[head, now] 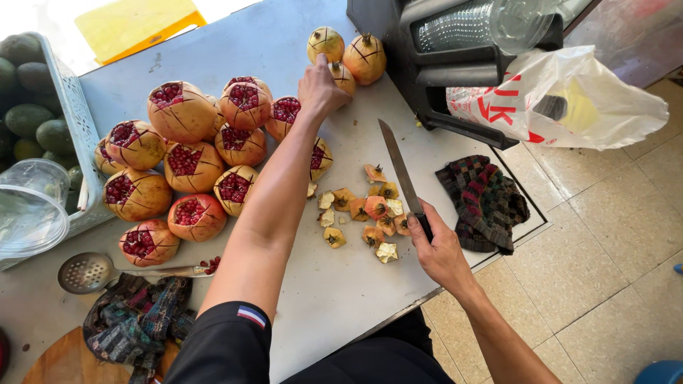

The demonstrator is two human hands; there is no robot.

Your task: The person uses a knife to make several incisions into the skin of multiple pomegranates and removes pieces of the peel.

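A slotted spoon (89,272) lies beside a checked cloth (135,323); avocados (28,114) fill a white basket (71,121); a plastic bag (562,99) hangs at right.

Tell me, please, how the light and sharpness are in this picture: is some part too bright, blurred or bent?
Head view: daylight is even and soft; the top left corner beside the yellow board is washed out white; the pomegranates, knife and both hands look sharp; the wide lens bends the table edge and floor tiles.
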